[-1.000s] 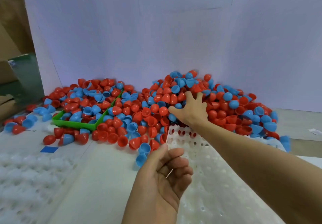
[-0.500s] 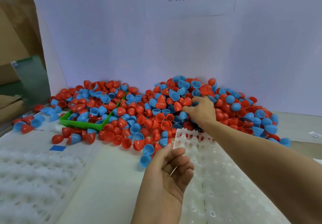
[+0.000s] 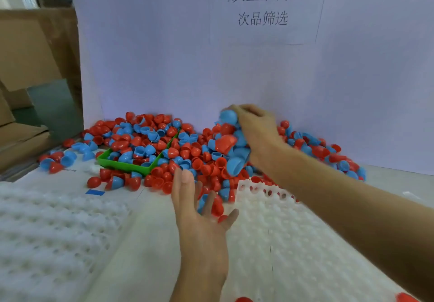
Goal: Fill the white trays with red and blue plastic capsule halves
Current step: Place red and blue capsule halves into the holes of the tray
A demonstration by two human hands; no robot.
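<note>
- The white backboard (image 3: 164, 55) stands behind my worktop (image 3: 131, 243), with black printed characters (image 3: 265, 3) near its top.
- I see two white trays: one (image 3: 293, 243) under my right forearm, with a few red halves at its far edge, and one (image 3: 47, 236) at the left.
- The heap of red and blue capsule halves (image 3: 187, 151) lies against the backboard, spilling over a green bin (image 3: 117, 163).
- My right hand (image 3: 256, 128) is lifted above the heap, its grip clenched round a handful of capsule halves (image 3: 231, 142), blue and red, some blurred beneath it.
- My left hand (image 3: 199, 210) hovers between the trays, grip released, fingers spread, palm turned right.
- A blue tape patch (image 3: 95, 192) sits on the worktop, just beyond the left tray.
</note>
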